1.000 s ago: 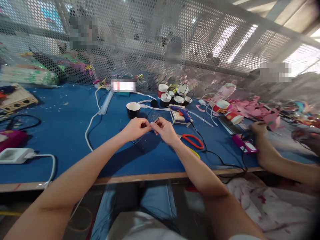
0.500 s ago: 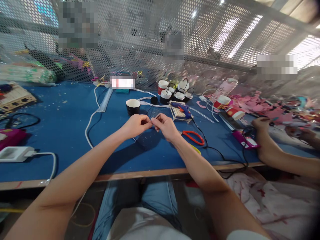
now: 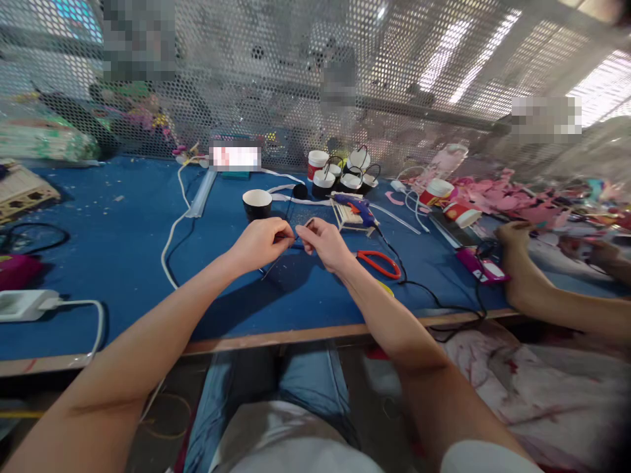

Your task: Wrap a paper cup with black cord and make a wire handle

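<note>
My left hand (image 3: 263, 244) and my right hand (image 3: 324, 244) meet above the table, thumbs and fingertips pinched close together. Between them runs a thin dark wire (image 3: 279, 257), one end trailing down past my left fingers; part of it is covered by the fingertips. Just behind my left hand stands a paper cup with a black outside and white inside (image 3: 257, 209). A round black piece (image 3: 300, 192) lies beyond the hands, beside white ribbon (image 3: 283, 197). To the right of my right hand is a red-handled tool (image 3: 378, 264), its working end hidden.
A blue glue gun (image 3: 362, 211) rests on a small wooden-stick rack (image 3: 340, 217), its black cord trailing right. Behind it stand several black cups with wire handles (image 3: 324, 182). A co-worker's arm (image 3: 522, 276) is at the right. A white power strip (image 3: 27, 305) sits left on the blue table (image 3: 133, 263).
My fingertips have come slightly apart, and more of the dark wire now shows between and below them. The whole view has shifted a little; the table things stay put.
</note>
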A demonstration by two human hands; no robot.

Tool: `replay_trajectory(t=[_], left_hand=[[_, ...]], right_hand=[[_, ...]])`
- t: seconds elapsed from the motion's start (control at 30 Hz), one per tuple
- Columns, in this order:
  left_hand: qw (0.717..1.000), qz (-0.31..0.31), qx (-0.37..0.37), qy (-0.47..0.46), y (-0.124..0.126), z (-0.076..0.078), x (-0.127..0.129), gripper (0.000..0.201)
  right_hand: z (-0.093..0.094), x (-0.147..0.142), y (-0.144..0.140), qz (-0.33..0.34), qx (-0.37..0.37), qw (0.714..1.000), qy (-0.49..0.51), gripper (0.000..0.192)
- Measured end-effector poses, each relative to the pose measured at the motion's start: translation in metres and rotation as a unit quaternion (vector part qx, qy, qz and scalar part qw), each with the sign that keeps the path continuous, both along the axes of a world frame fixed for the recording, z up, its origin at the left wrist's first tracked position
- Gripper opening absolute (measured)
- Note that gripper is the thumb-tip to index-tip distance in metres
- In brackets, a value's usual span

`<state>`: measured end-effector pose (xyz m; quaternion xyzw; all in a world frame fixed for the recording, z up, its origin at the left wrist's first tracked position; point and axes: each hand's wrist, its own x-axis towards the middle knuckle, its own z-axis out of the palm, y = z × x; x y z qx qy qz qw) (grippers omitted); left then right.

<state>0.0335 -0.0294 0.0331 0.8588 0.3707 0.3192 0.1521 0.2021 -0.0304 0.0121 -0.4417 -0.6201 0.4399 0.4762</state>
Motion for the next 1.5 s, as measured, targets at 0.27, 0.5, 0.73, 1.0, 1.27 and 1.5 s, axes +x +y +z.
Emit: replay_trajectory(t=[0.27, 0.5, 0.73, 1.0, 1.27, 1.5], left_hand=[[0.998, 0.034, -0.046, -0.027, -0.002, -0.003, 0.004, 0.015], [0.978, -0.002, -0.182, -0.100, 0.003, -0.009, 0.005, 0.021], [0.982, -0.002, -0.161, -0.097, 0.006, -0.009, 0.002, 0.019], [0.972, -0.024, -0.198, -0.121, 0.004, -0.010, 0.005, 0.021], [0.945, -0.041, -0.273, -0.173, 0.007, -0.011, 0.004, 0.024], [0.984, 0.008, -0.157, -0.086, 0.009, -0.010, 0.007, 0.021]], right_hand=[[-0.002, -0.002, -0.001, -0.074, 0.088, 0.988, -0.105, 0.032], [0.000, -0.001, -0.001, 0.036, 0.062, 0.997, -0.031, 0.027], [0.002, 0.000, 0.000, -0.003, 0.054, 0.997, -0.046, 0.032], [0.001, -0.004, -0.002, -0.016, 0.036, 0.999, -0.009, 0.034], [0.000, 0.001, 0.002, 0.025, 0.044, 0.998, -0.022, 0.033], [-0.002, -0.001, 0.004, -0.035, 0.061, 0.996, -0.057, 0.038]])
